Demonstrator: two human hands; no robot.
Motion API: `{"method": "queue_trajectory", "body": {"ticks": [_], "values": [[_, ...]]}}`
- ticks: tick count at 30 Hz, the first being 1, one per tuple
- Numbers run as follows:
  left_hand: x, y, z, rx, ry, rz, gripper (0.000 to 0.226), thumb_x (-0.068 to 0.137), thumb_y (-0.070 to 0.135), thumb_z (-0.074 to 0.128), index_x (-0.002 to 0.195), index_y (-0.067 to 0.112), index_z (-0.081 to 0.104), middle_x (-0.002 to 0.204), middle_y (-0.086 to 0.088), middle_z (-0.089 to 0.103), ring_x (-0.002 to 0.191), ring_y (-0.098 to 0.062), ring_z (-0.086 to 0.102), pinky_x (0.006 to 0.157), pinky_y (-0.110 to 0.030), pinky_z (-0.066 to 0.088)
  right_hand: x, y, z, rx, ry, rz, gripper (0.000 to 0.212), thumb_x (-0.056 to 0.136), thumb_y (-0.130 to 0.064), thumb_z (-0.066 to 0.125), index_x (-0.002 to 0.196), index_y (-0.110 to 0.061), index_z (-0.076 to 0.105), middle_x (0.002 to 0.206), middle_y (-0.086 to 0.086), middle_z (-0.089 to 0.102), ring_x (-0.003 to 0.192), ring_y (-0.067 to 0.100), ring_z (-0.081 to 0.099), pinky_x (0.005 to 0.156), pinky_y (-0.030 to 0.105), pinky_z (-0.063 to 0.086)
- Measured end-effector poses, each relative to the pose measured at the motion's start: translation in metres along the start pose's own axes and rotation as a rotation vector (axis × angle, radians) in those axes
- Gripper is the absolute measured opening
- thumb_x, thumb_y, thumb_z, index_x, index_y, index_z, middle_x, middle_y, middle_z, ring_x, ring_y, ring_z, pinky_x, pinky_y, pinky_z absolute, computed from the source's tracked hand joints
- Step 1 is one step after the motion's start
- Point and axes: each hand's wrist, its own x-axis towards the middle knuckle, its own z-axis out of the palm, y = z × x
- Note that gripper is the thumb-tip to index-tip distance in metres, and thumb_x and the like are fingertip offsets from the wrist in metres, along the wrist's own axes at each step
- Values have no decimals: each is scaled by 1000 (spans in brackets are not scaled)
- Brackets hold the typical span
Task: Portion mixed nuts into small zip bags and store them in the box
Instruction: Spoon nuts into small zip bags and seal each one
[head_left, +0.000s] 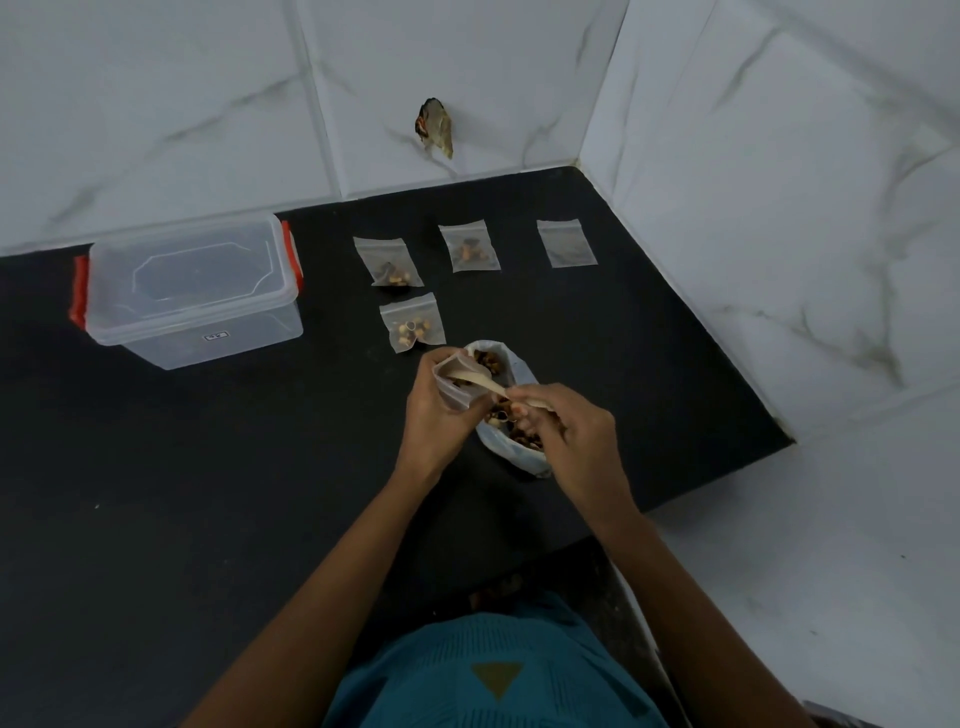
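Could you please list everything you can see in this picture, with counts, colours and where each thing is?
Storage box: one, clear with red clips, lid on, far left of the counter.
Filled zip bags: three, clear with nuts inside, on the counter beyond the hands.
Unfilled zip bag: one, clear, looks empty, far right of the row.
Nut bag: one, whitish, open, full of mixed nuts, under the hands.
Counter: one, black, against white marbled tile walls.
Wall scrap: one, brownish, on the back wall; cannot tell what it is.
Left hand: grip on an open small zip bag.
Right hand: grip on a pale spoon reaching into that bag.
Shirt: teal, bottom edge.
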Motion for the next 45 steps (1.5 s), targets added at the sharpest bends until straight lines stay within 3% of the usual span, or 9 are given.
{"method": "queue_trajectory", "body": {"ticks": [4,7,11,14,20,24,28,34,45], "values": [[0,2,0,6,-29,0,47,72,10,77,108,19,48,103,17,53,95,9,53,80,-9,45,4,-1,-1,222,138,297,19,90,-3,53,90,-19,64,69,-4,63,62,1,60,61,14,49],[2,4,1,7,-41,-6,48,73,10,77,108,21,47,102,16,54,94,10,53,80,-11,47,5,-1,-3,237,166,298,21,90,-5,54,88,-23,63,70,-2,63,64,2,60,64,17,50],[5,4,1,7,-27,-3,48,73,7,76,109,18,47,101,15,54,96,4,53,78,-7,44,2,0,-3,111,90,32,18,87,-6,52,101,-10,63,79,-4,65,76,-5,61,68,10,49],[7,3,0,21,-21,-5,48,71,5,76,111,8,50,99,12,54,91,6,54,76,-6,42,-4,12,1,-110,-35,-219,24,86,-5,48,103,1,64,90,11,67,88,6,59,80,16,49],[6,2,0,21,-29,-3,49,70,9,78,110,12,50,100,12,54,91,9,54,76,-6,42,-5,23,5,-225,-19,-372,16,93,-15,46,107,-9,52,89,13,68,88,10,57,85,18,46],[6,7,-1,28,-20,-15,45,74,3,74,109,13,48,100,14,52,96,4,52,75,-2,40,-5,6,2,25,78,-42,22,86,-6,50,103,-11,63,89,-10,65,80,-3,61,74,8,48],[5,11,-2,20,-36,-41,48,75,6,74,110,19,45,100,21,50,93,12,50,72,1,39,2,-2,-2,364,243,347,21,90,-4,53,90,-22,65,67,-5,67,65,4,62,63,17,51],[7,12,-3,38,-21,-24,48,76,5,73,109,20,43,99,22,47,90,23,47,72,3,37,2,-8,-4,383,238,330,21,89,-4,52,90,-21,65,68,-5,68,64,5,62,63,17,51],[-1,-10,-12,69,9,-154,47,77,14,73,113,24,44,100,17,52,93,5,53,70,-2,43,8,24,-9,132,314,425,12,90,-7,54,93,-9,65,67,-4,62,62,0,60,61,13,49]]}}
